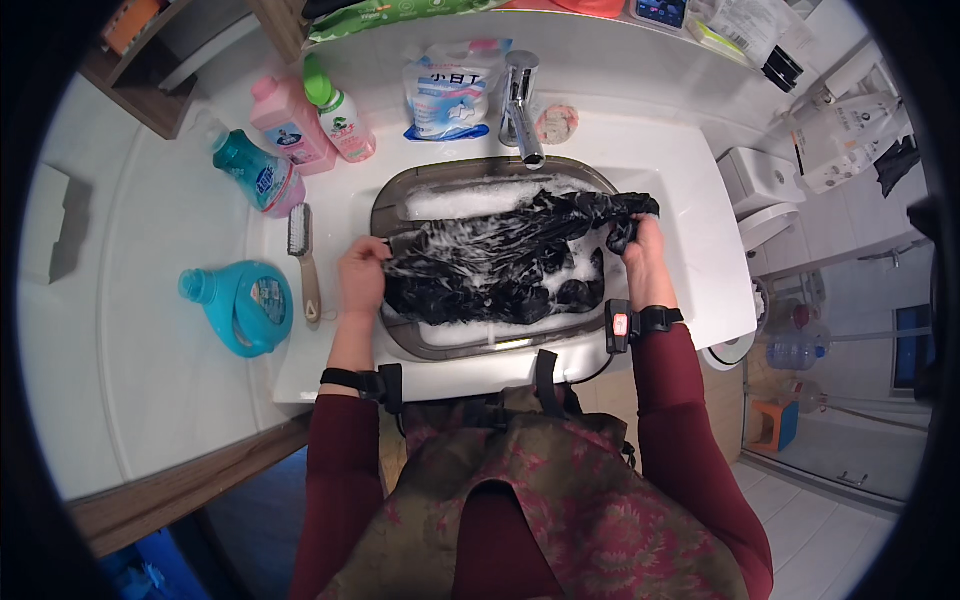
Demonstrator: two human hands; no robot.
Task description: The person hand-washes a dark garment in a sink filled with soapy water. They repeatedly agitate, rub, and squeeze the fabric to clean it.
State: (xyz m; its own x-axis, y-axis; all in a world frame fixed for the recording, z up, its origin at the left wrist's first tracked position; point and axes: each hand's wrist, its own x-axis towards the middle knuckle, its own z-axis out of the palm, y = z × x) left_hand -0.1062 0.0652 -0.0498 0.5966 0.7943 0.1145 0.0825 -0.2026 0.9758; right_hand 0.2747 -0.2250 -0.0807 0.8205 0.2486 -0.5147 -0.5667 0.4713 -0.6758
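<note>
A wet black garment [490,265] streaked with white suds is stretched across a grey plastic basin [405,345] of foamy water, which sits in the white sink. My left hand [362,272] grips the garment's left end at the basin's left rim, fingers closed. On the other side, my right hand [645,255] holds the bunched right end above the basin's right rim. Part of the cloth rests in the suds [450,203]. What kind of garment it is, I cannot tell.
A chrome faucet [520,110] reaches over the basin's far edge. Left of the sink lie a scrub brush [305,265] and a turquoise detergent jug [245,305]. Bottles, including a pink one [292,125], stand behind. A detergent bag [450,92] leans beside the faucet.
</note>
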